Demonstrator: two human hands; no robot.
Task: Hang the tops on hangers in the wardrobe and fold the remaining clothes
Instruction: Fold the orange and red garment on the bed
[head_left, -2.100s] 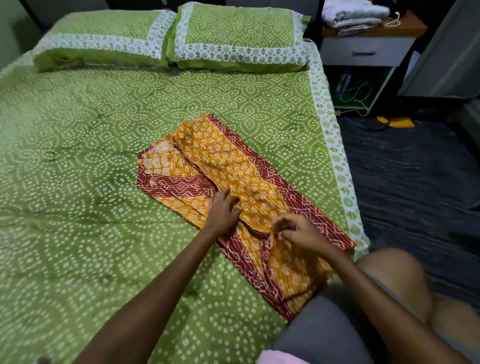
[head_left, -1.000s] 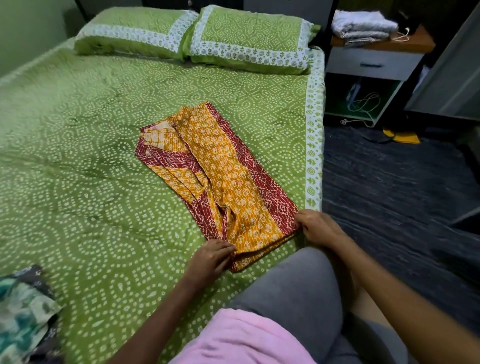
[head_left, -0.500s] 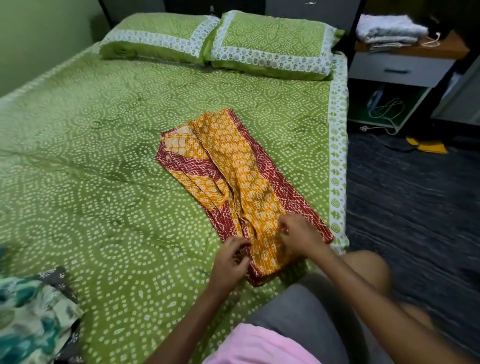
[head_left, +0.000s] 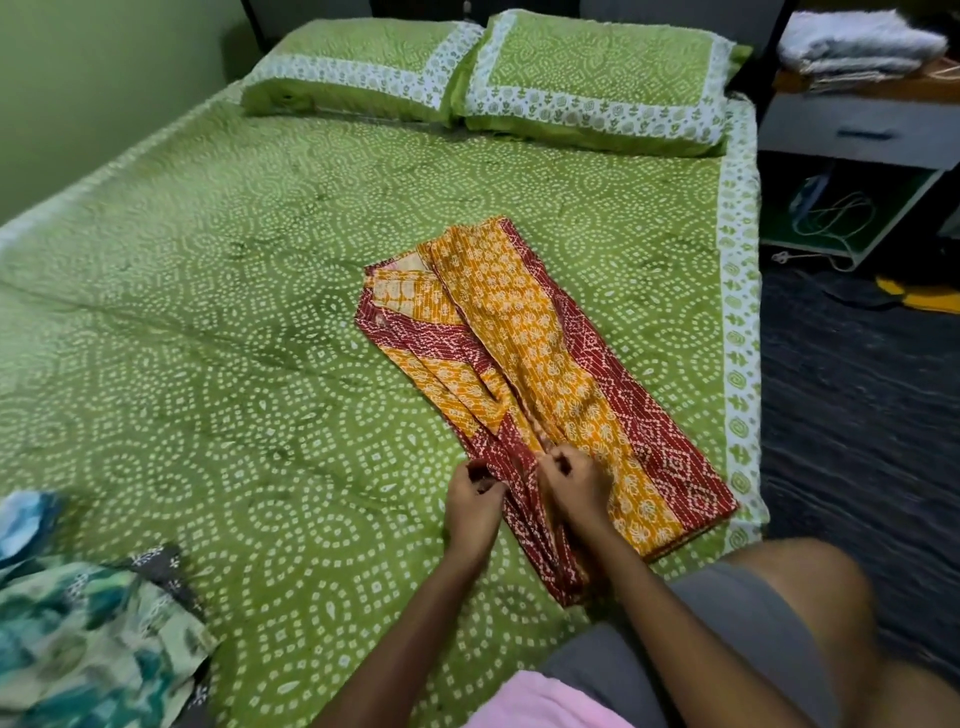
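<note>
The orange-and-red garment (head_left: 524, 364) lies flat on the bed (head_left: 208, 312) for folding, my left hand (head_left: 475, 506) and right hand (head_left: 574, 491) each pinching its near red edge in a closed grip.

My bed (head_left: 208, 322) wears a green spread dotted white, with a white-patterned border on its right edge. Two matching pillows (head_left: 597, 78) lie side by side at its head. A green wall (head_left: 104, 78) stands on the left. A nightstand (head_left: 857, 130) stands right of the bed on dark floor (head_left: 857, 415), folded white linen (head_left: 857, 44) on top.
</note>
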